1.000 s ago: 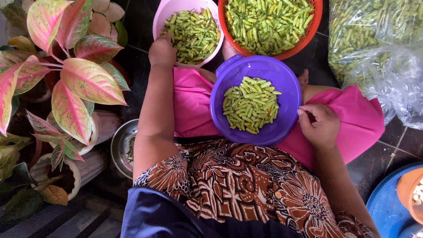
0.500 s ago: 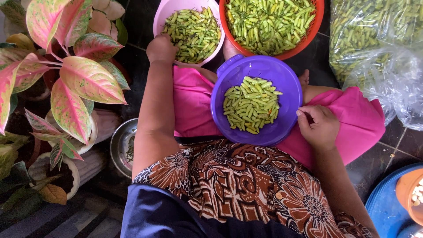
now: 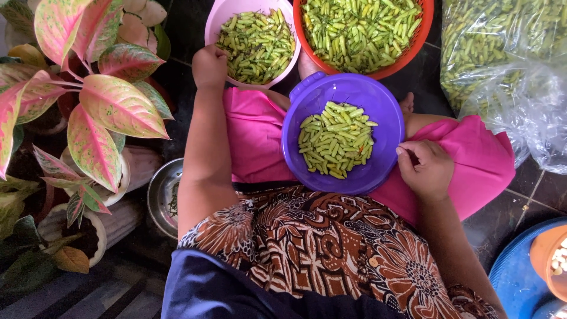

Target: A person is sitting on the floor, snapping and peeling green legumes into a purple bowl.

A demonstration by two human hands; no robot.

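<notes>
A purple bowl (image 3: pixel 307 100) with green chillies sits on my lap over pink cloth. My right hand (image 3: pixel 424 168) rests at its right rim, fingers curled; whether it pinches a small stem I cannot tell. My left hand (image 3: pixel 209 65) is stretched forward, closed at the left rim of a pink bowl (image 3: pixel 214 26) filled with green chillies. An orange basket (image 3: pixel 422 44) heaped with more green chillies stands beyond the purple bowl.
A clear plastic bag (image 3: pixel 508 65) of green chillies lies at the right. Potted plants with pink-green leaves (image 3: pixel 112 106) stand at the left, beside a small metal bowl (image 3: pixel 158 198). A blue tray (image 3: pixel 514 277) with an orange bowl (image 3: pixel 543 260) sits at the lower right.
My left hand has shifted slightly along the pink bowl's rim. The right hand stays at the purple bowl's edge.
</notes>
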